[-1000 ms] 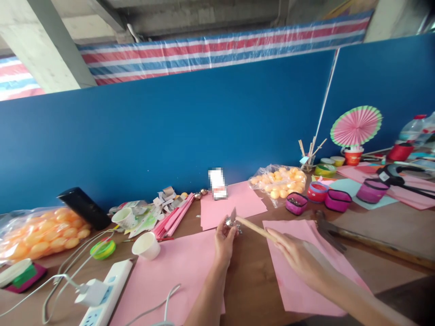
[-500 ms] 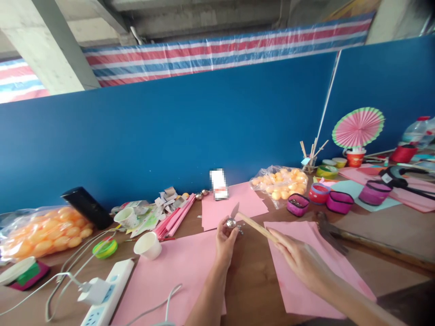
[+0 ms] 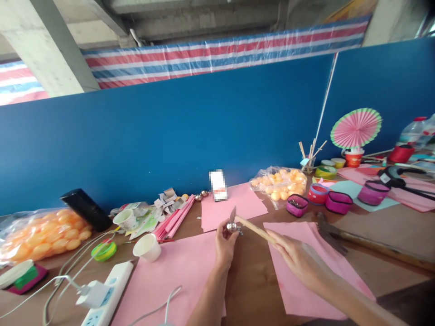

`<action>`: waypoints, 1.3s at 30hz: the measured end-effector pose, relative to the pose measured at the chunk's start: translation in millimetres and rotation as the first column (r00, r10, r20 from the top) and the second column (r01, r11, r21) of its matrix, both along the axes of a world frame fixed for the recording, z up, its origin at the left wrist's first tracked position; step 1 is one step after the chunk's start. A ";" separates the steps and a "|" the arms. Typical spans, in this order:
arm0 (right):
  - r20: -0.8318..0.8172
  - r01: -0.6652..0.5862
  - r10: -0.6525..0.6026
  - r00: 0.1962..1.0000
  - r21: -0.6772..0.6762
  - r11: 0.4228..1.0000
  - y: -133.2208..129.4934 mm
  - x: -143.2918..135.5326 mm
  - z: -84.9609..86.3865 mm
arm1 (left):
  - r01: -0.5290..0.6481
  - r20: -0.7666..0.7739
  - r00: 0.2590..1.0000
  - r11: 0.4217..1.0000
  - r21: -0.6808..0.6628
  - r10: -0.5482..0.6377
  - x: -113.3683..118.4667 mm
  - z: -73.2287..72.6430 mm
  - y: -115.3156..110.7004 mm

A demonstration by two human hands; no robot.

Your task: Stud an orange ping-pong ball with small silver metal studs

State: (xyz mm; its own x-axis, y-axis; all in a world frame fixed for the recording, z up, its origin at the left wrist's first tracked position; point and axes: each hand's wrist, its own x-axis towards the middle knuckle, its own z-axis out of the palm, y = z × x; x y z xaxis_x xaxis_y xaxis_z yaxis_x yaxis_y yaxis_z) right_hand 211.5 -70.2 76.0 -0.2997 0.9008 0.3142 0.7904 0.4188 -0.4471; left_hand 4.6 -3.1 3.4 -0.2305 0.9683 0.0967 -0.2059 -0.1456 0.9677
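Two hands mostly closed: left hand (image 3: pixel 224 246) pinches shiny metal ball (image 3: pixel 231 227) over table (image 3: pixel 253 280), probably to steady it; right hand (image 3: pixel 295 254) grips wooden-handled tool (image 3: pixel 254 228) far back, head by ball, guessing for finger clearance.

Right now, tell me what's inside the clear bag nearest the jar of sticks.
The clear bag holds orange balls, visible through the plastic. The outer ones cover those deeper in, so I cannot tell the number or whether anything else lies among them.
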 end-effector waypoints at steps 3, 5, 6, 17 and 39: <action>0.008 -0.003 0.003 1.000 -0.008 1.000 -0.8 -0.1 2.2 | 0.016 -0.014 1.000 1.000 0.011 -0.016 0.7 1.8 -1.5; 0.023 0.000 0.000 1.000 -0.010 1.000 -1.7 -0.1 4.7 | 0.023 -0.035 0.999 1.000 0.018 -0.022 0.8 3.0 -2.2; 0.029 0.004 -0.003 1.000 -0.010 1.000 -2.3 -0.2 5.9 | 0.014 -0.046 0.999 1.000 0.017 -0.013 0.8 3.5 -2.3; 0.014 -0.003 0.003 1.000 0.013 1.000 -6.2 0.5 4.4 | 0.020 -0.064 0.998 1.000 -0.019 -0.022 -0.2 11.1 -3.4; -0.198 0.000 -0.017 0.980 -0.087 0.996 -4.9 2.8 -7.9 | 0.074 0.275 0.959 0.997 -0.007 -0.069 -1.8 6.3 -1.2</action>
